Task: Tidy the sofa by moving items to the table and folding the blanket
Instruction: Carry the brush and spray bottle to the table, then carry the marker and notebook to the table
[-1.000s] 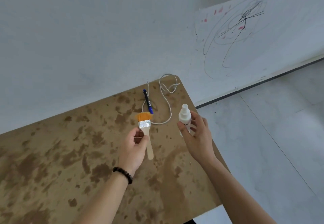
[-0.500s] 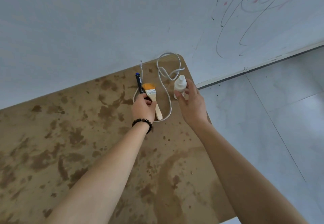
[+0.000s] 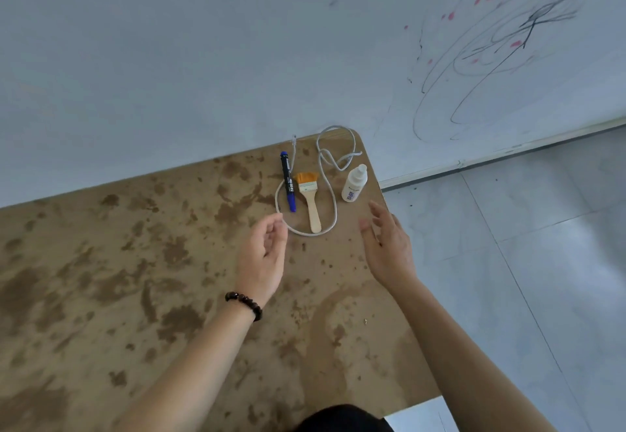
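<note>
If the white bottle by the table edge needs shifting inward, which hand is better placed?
Right, probably: the right hand, open and empty, is nearest the bottle, while the left hand is across the cable and brush.

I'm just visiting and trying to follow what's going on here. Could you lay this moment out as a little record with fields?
Surface: stained brown table against a pale wall
Items on it: blue marker, orange-bristled paintbrush, white cable, white spray bottle
Layout: marker and paintbrush lie side by side within the cable's loop; bottle stands upright near the table's corner
Left hand: empty, fingers loosely curled, beaded bracelet on wrist
Right hand: empty, open, just short of the bottle
</note>
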Demonstrator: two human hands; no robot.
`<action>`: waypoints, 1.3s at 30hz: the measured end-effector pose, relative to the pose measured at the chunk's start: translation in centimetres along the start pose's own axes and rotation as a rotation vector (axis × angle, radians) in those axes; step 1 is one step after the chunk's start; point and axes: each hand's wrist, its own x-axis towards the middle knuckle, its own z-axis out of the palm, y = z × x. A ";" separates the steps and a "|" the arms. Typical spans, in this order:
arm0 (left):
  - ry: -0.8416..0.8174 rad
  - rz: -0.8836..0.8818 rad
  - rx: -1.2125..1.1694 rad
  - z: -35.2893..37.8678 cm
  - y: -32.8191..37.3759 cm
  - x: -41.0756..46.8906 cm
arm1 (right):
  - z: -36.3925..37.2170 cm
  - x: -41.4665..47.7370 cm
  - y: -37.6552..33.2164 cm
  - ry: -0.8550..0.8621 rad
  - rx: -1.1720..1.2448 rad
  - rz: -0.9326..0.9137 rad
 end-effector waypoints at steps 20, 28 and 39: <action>1.054 -0.350 -0.219 -12.3 -4.5 -45.1 | 3.3 -28.5 -5.0 -0.754 0.263 -0.461; 1.650 -0.511 -0.277 -13.5 -7.9 -66.2 | 12.0 -47.5 -9.7 -1.269 0.136 -0.829; 2.080 -0.698 -0.462 -15.8 -18.5 -88.6 | 24.6 -75.8 -7.4 -1.649 -0.189 -1.204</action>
